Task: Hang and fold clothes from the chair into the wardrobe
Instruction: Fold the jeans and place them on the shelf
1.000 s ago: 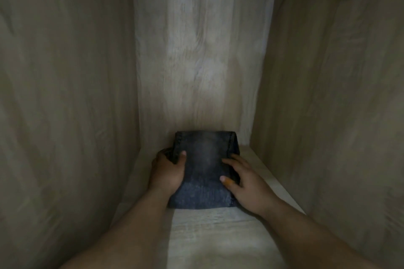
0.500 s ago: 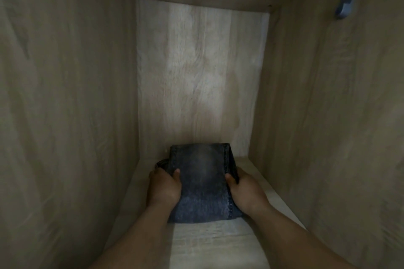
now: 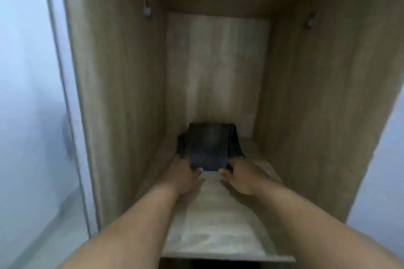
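Head view, looking forward and down into one wooden compartment of the wardrobe (image 3: 122,98). Folded dark jeans (image 3: 208,146) lay flat on the shelf (image 3: 220,223), set toward the back of the compartment, close before the pale rear panel (image 3: 216,65) and nearer the left wall than the right. A looser fold of the same cloth bulged from the left edge of the bundle.

Both bare forearms reached in from the lower edge of the picture. The left hand (image 3: 183,176) met the near left corner of the jeans; its thumb lay against the front edge of the cloth, while the other fingers were tucked at the side of the bundle, so it could not be told whether they gripped or merely touched. The right hand (image 3: 242,178) met the near right corner in the same manner, one orange-tinted fingertip showing at the front edge; its remaining fingers were likewise hidden, and their grip could not be told.

Two small grey fittings were fixed high on the side walls, one on the left (image 3: 148,12) and one on the right (image 3: 310,21). A pale blue-white surface (image 3: 26,94) stood outside the left wall. The picture was blurred throughout.
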